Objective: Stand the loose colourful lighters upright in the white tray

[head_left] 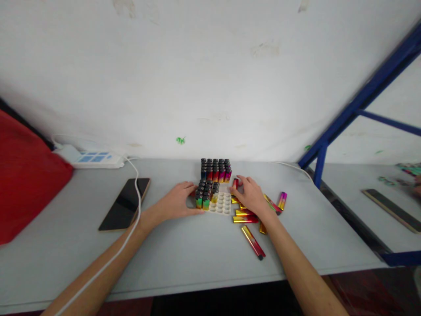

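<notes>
White wall (197,79) (scuffed, green marks (180,140) low down) behind grey table (164,259); blue frame (362,101) at right.

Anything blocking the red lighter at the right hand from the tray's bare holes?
Nothing visible. The red lighter is near the far right corner of the tray, by bare holes; its standing lighters are farther left.

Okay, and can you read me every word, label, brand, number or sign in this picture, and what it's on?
No text can be read.
Loose gold-and-red lighters on the grey table: any print is too small and blurred.
Upright black-topped lighters in the white tray: likewise unreadable.
White power strip with blue panels: no legible marking.
Green scribble on the white wall: no readable word.
</notes>
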`<state>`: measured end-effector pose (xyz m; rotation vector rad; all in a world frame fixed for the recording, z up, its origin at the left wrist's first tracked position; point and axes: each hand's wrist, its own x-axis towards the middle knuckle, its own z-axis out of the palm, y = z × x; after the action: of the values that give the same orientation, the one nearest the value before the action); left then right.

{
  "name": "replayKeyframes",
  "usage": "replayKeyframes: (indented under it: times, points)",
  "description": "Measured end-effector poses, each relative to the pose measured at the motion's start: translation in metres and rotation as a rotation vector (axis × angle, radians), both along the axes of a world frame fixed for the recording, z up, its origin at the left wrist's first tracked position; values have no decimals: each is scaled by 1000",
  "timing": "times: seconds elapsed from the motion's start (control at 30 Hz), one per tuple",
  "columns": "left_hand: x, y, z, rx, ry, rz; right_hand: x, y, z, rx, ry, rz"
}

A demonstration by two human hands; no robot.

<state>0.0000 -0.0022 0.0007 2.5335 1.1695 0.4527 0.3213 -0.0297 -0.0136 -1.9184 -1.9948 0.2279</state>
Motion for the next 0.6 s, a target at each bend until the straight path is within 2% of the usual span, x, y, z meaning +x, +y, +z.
replayKeyframes:
  times: [0.13,0.23,0.3,0.43,0.53,0.6]
  points:
    - [1,-1,1,2,2,-3,-7,2,2,-30,-6,-54]
    - [1,0,1,6,2,1,-3,5,0,46,68,-48]
    - [0,0,1,1,4,6,2,7,0,134,193,-50]
    - [-1,0,0,-1,-2,0,8,7,5,197,654,-91]
    - [-1,0,0,-2,-6,-14,1,4,14,118,1095,-67]
    - [-1,0,1,0,-9,-12,-7,0,21,47,1291,-41]
